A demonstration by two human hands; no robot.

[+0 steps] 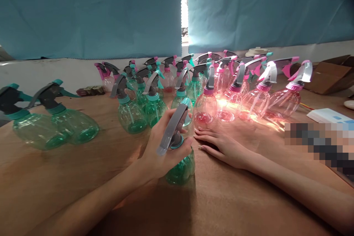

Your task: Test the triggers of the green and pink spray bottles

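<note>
My left hand is wrapped round the neck of a green spray bottle with a grey and teal trigger head, at the middle of the table. The bottle stands upright, or nearly so; fingers cover part of its head. My right hand lies flat on the wood with fingers stretched out and holds nothing. Its fingertips are close to the base of a pink spray bottle. Just behind my left hand stand more green spray bottles.
Several pink spray bottles fill the back right of the wooden table. Two green spray bottles stand at the left. A cardboard box and a white device are at the right. Blue curtains hang behind.
</note>
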